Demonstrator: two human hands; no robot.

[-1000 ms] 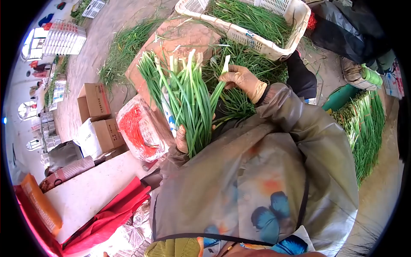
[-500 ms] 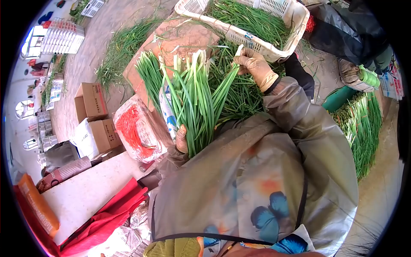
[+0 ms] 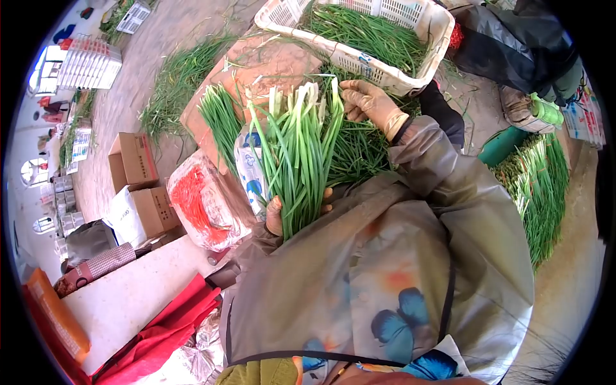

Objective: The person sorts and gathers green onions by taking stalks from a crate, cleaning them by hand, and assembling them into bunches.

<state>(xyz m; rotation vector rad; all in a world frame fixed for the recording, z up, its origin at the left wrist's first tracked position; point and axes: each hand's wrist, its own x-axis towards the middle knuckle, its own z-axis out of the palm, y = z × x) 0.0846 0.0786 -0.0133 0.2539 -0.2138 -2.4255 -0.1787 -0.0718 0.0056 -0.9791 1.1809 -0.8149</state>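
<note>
My left hand (image 3: 274,216), in a glove, is wrapped round the lower leafy part of a bunch of garlic chives (image 3: 298,154). The bunch stands upright with its pale stem ends at the top. Just right of those ends is my right hand (image 3: 374,107), in a tan glove, its fingers loosely bent and apart with nothing visible in them. Another bunch of chives (image 3: 220,122) leans to the left of the held one, beside a white and blue printed wrapping (image 3: 251,170). Loose chives (image 3: 362,151) lie behind, below my right hand.
A white plastic crate (image 3: 343,46) with chives stands ahead. Red ties (image 3: 196,197) lie on a wrapped block at left, near cardboard boxes (image 3: 154,212). Tied chives (image 3: 545,192) are stacked at right. Someone's dark-clothed body (image 3: 513,48) is at upper right. Chives litter the floor (image 3: 176,83).
My right hand has released the stalks it pinched at the right side of the bunch. Those stalks now stand closer in with the others in my left hand.
</note>
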